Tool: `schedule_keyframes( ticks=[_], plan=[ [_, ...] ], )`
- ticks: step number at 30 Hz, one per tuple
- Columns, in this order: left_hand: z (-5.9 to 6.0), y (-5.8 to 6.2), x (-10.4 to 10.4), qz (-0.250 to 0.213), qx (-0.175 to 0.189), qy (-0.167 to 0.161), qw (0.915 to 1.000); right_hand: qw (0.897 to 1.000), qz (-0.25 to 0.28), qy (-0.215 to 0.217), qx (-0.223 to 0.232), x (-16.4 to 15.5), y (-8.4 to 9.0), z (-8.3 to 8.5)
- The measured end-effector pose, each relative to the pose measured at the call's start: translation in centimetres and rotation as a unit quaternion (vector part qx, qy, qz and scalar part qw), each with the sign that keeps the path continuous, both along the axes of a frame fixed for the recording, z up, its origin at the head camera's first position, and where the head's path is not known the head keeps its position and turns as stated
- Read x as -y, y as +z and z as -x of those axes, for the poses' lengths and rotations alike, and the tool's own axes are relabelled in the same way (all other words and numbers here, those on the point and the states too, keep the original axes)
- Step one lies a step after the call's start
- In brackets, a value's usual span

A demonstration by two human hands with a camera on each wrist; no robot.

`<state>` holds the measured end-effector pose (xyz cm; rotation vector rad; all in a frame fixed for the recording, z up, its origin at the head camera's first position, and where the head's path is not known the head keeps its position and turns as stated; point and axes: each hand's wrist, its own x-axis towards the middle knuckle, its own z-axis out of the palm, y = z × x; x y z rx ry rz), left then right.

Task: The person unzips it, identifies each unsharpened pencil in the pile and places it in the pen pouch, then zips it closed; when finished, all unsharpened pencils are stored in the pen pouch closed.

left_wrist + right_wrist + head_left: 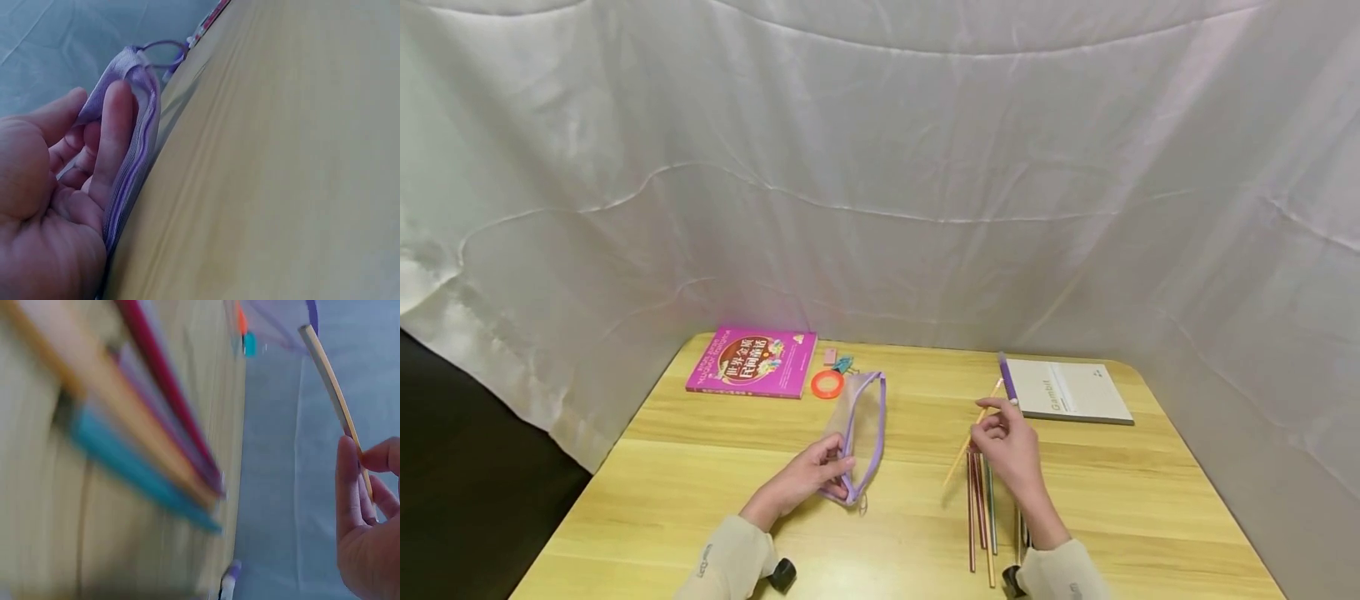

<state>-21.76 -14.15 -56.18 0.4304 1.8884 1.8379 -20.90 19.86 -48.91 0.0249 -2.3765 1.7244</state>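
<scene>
A see-through pouch with a purple zipper [881,425] stands with its mouth spread on the table. My left hand [805,475] grips its near end, thumb on one side of the rim; the left wrist view shows the fingers curled at the purple edge [134,156]. To the right, a yellow pencil [958,462] slants in the air, pinched between thumb and fingers of my right hand [1011,454]. Beneath that hand lie several coloured pencils [982,525], partly covered by it. They appear blurred in the right wrist view, where the held pencil [328,378] points toward the pouch.
At the back left lies a magenta book [775,375]. Beside it are an orange ring [827,384], a small pink block [830,357] and a teal clip [842,364]. A white notebook [1086,387] lies back right, with a purple pen [1007,379] along its left edge.
</scene>
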Motion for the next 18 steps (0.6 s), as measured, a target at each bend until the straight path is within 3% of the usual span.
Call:
schedule_keyframes(
  ticks=[9,18],
  plan=[
    [-0.6,1.2,-1.5,0.009,-0.031,0.019,0.9993,0.999,0.032,0.001,-0.039,5.5,-0.4,0.5],
    [-1.0,1.3,-2.7,0.005,-0.041,0.017,0.9990,0.998,0.041,0.004,-0.054,8.0,-0.4,0.6]
  ],
)
